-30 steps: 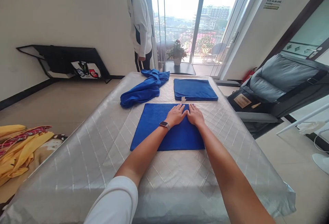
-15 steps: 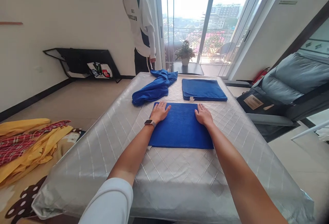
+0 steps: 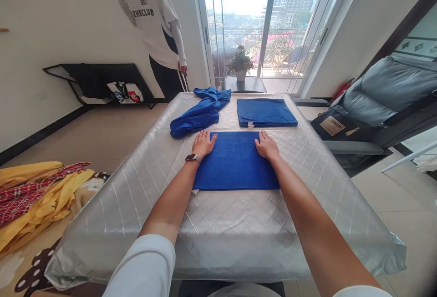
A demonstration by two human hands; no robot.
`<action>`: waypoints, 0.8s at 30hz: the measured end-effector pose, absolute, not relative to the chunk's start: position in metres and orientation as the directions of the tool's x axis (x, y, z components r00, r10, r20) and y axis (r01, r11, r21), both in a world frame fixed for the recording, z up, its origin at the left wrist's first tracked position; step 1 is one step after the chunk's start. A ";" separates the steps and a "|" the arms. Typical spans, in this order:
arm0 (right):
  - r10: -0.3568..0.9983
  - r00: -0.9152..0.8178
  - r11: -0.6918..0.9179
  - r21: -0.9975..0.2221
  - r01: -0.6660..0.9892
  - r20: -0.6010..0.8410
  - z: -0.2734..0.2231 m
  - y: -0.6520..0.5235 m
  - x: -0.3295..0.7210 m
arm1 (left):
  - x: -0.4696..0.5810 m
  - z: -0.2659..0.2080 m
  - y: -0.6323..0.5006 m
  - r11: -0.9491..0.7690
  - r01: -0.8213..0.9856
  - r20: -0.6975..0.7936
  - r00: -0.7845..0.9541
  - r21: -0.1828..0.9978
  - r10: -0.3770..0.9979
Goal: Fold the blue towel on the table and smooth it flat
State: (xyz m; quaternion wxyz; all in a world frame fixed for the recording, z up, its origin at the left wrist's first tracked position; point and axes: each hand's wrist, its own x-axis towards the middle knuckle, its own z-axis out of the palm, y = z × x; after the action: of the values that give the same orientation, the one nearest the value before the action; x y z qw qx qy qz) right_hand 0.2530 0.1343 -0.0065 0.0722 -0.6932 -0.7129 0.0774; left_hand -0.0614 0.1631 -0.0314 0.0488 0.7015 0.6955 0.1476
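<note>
A blue towel [image 3: 237, 163], folded into a flat rectangle, lies in front of me on the table. My left hand [image 3: 204, 144], with a watch on its wrist, rests flat over the towel's far left corner, fingers stretched forward. At the far right corner, my right hand [image 3: 268, 145] lies flat too, its thumb on the cloth. Beyond the towel, to the right, is a folded blue stack [image 3: 266, 112] with a white tag at its near edge. A crumpled blue cloth [image 3: 201, 111] is heaped at the far left.
A silver quilted cover [image 3: 136, 197] drapes the table. Past its far edge stand a potted plant [image 3: 241, 62] on a chair and a person [image 3: 153, 28] to the left. A grey armchair [image 3: 375, 101] is at the right. Yellow and red plaid cloths [image 3: 44, 197] lie at the left.
My left hand has slid outward to the towel's left edge; my right hand stays at the right edge. The view has shifted slightly, and the person beyond the table appears further left, turned more toward me.
</note>
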 end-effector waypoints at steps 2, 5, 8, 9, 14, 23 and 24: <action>1.000 -0.027 0.027 -0.222 0.975 0.002 -0.007 0.134 0.253 | -0.059 -0.027 0.161 -0.009 0.970 0.113 -0.019 0.243 0.993; 1.000 -0.021 0.023 -0.241 0.970 0.010 -0.007 0.134 0.253 | -0.049 -0.017 0.157 0.019 0.979 0.156 -0.051 0.201 0.986; 1.000 -0.022 0.022 -0.258 0.966 0.006 -0.007 0.134 0.252 | -0.021 -0.005 0.151 -0.039 0.979 0.281 -0.019 0.200 0.959; 1.000 -0.023 0.023 -0.262 0.965 0.004 -0.007 0.134 0.251 | -0.007 -0.002 0.149 -0.099 0.973 0.301 0.032 0.211 0.953; 0.999 -0.033 0.035 -0.248 0.968 0.011 -0.006 0.131 0.254 | 0.086 0.004 0.134 -0.524 0.820 0.292 0.456 0.229 0.841; 0.998 -0.050 0.056 -0.238 0.970 0.030 -0.008 0.129 0.256 | 0.126 -0.017 0.127 -0.451 0.833 0.196 0.407 0.322 0.892; 0.999 -0.041 0.045 -0.242 0.969 0.025 -0.007 0.130 0.255 | 0.117 -0.017 0.129 -0.431 0.845 0.182 0.392 0.316 0.902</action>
State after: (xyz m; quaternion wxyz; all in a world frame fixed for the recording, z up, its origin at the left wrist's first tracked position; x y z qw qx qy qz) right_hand 0.2547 0.1295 -0.0073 0.0933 -0.6863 -0.7169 0.0796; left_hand 0.1171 0.1295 -0.0170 0.0863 0.8297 0.5265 0.1645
